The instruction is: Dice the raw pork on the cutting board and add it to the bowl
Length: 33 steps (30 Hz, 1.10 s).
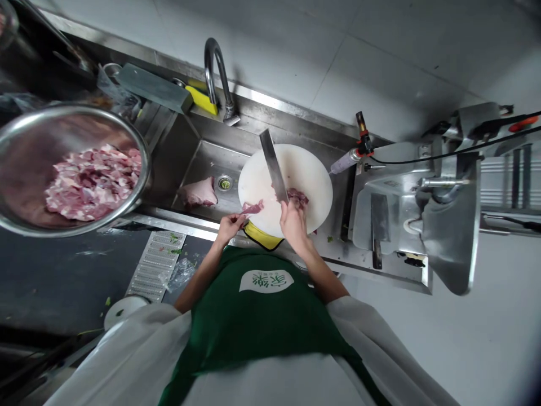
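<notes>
Your left hand [230, 226] pinches a pink meat strip [253, 208], right hand [293, 223] grips a long steel cleaver [273, 163] (blade toward eleven o'clock).

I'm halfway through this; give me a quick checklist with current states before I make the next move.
1. Right hand gripping the cleaver by its handle: ok.
2. Left hand holding the meat strip at the board's near-left edge: ok.
3. Left hand apart from the cleaver: ok, a gap shows between them.
4. White chopping board firmly supported: cannot tell; a yellow cloth pokes out at its near edge, but the underside is hidden.
5. Second cleaver away from both hands: ok, it lies off to the right.
</notes>
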Each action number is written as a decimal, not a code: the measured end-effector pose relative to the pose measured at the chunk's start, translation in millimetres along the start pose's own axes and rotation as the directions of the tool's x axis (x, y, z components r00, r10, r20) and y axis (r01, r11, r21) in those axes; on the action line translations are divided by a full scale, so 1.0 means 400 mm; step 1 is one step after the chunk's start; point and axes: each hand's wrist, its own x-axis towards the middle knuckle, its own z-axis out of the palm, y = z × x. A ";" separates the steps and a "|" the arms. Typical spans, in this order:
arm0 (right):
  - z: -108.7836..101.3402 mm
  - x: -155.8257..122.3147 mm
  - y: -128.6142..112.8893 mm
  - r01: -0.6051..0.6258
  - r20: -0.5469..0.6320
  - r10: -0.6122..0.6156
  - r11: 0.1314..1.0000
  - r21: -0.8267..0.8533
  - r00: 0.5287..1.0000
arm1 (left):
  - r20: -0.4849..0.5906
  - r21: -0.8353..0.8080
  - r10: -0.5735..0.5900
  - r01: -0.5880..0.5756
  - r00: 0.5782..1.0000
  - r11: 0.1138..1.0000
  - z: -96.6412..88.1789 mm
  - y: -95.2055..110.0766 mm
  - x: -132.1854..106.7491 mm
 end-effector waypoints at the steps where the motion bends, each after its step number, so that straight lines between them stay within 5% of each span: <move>1: 0.025 0.000 -0.019 0.012 0.027 -0.012 1.000 0.004 1.000 | 0.000 0.001 -0.002 0.002 1.000 1.000 0.002 0.000 0.001; 5: 0.151 0.026 -0.053 0.049 0.274 -0.049 0.999 0.005 0.960 | 0.009 0.028 0.019 -0.019 1.000 0.999 0.006 0.006 0.003; 7: 0.185 0.050 -0.033 0.039 0.297 -0.042 0.999 0.017 0.954 | -0.015 0.060 0.039 -0.038 0.999 0.997 0.005 0.010 0.003; 12: 0.157 0.085 0.104 -0.045 0.250 0.034 0.998 0.039 0.968 | -0.092 0.140 0.100 -0.087 0.991 0.986 0.013 0.052 0.020; 16: 0.127 0.066 0.221 -0.167 0.192 0.159 0.985 0.029 0.969 | 0.013 0.056 0.165 -0.166 0.986 0.985 0.066 0.139 0.064; 20: 0.125 0.032 0.263 -0.232 0.202 0.223 0.972 0.026 0.954 | 0.113 -0.115 0.186 -0.173 0.976 0.978 0.141 0.203 0.118; 23: 0.121 0.013 0.253 -0.267 0.207 0.256 0.963 0.025 0.944 | 0.138 -0.141 0.085 -0.065 0.987 0.988 0.162 0.181 0.143; 27: 0.106 0.002 0.225 -0.280 0.198 0.269 0.960 0.027 0.942 | 0.059 0.021 -0.063 0.062 0.996 0.998 0.118 0.091 0.143; 33: 0.101 0.008 0.176 -0.247 0.231 0.233 0.968 0.035 0.945 | -0.136 0.397 0.194 -0.126 0.972 0.909 0.052 0.044 0.097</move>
